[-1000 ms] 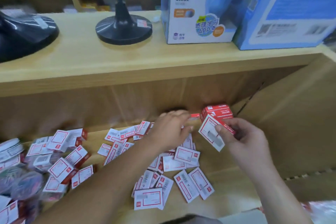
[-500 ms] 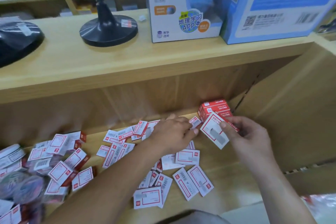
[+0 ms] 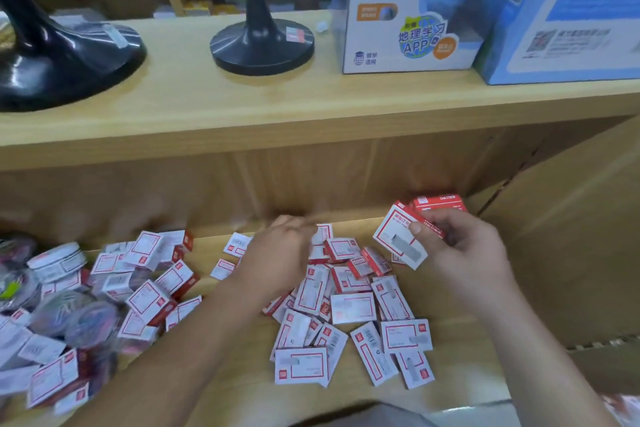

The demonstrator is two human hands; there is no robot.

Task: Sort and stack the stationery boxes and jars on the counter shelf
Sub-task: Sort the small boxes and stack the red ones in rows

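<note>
My right hand [image 3: 460,250] pinches a small red-and-white box [image 3: 401,241] — thumb across its white face, fingers curled behind — tilted and lifted off the shelf [image 3: 460,343]. Just behind it, at the far right of the shelf, sits a short stack of red boxes [image 3: 440,203] against the back wall; whether the held box touches the stack I cannot tell.

My left hand [image 3: 280,253] is palm-down over the far middle of the shelf, fingers bent toward a little box [image 3: 323,232] at its tips (motion blur there, so I cannot tell if anything is gripped).

Loose boxes [image 3: 353,307] lie scattered flat and overlapping on the shelf between and near my two forearms. A second heap of boxes [image 3: 145,288] lies to the left, well apart from my right hand. At the far left edge, round jars [image 3: 57,260] with white lids lie mixed in among clear tubs [image 3: 86,319] of coloured bits — all blurred.

Upper counter [image 3: 194,107]: two black stands [image 3: 261,42], a globe carton [image 3: 408,10], a blue carton [image 3: 568,17] at the right.
</note>
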